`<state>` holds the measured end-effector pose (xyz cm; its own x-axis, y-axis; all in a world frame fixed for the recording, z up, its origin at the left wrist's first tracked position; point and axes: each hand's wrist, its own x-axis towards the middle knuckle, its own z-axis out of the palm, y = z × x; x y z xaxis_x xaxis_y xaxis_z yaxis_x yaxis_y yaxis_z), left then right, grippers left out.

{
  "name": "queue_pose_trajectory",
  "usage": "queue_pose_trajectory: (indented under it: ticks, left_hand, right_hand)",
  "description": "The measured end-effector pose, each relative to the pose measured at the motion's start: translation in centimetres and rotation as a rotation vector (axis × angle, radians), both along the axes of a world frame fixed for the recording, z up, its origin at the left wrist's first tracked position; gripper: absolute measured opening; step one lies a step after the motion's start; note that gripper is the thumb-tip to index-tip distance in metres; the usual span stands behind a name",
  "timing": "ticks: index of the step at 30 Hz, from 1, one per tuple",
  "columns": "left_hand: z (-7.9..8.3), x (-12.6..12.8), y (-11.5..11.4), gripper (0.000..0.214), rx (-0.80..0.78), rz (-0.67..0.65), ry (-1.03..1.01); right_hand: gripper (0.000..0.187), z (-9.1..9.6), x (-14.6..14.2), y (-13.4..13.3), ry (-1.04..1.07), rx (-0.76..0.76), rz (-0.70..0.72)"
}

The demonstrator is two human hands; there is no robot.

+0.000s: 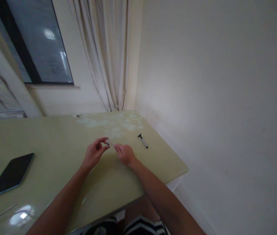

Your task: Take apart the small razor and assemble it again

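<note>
My left hand (94, 152) pinches a small piece (107, 142), dark greenish and pale, between thumb and fingertips; its kind is too small to make out. My right hand (125, 154) is closed around a thin pale stick-like thing (112, 144). The tip of that stick points at the small piece and seems to meet it, though contact cannot be told for sure. Both hands are held over the table. To the right of my right hand lies a razor (143, 141) with a dark head and a light grey handle.
The pale yellow-green table (52, 140) reaches to a wall (214, 98) on the right. On its left lies a dark tablet (12, 174). A small black object (78, 116) rests at the far edge, near the curtain (106, 58). A thin cable (0, 214) is at lower left.
</note>
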<state>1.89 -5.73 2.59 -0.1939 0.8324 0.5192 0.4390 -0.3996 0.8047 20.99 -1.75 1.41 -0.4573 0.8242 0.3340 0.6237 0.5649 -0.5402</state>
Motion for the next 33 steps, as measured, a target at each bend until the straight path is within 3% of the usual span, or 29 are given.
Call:
queue_pose_trajectory:
  ticks: [21, 33]
  left_hand:
    - [-0.17, 0.18, -0.02, 0.037, 0.013, -0.026, 0.036]
    - [0.1, 0.06, -0.13, 0.037, 0.01, -0.027, 0.016]
  right_hand:
    - [0.047, 0.25, 0.19, 0.02, 0.015, -0.005, -0.052]
    - [0.045, 0.59, 0.37, -0.51, 0.003, 0.004, 0.012]
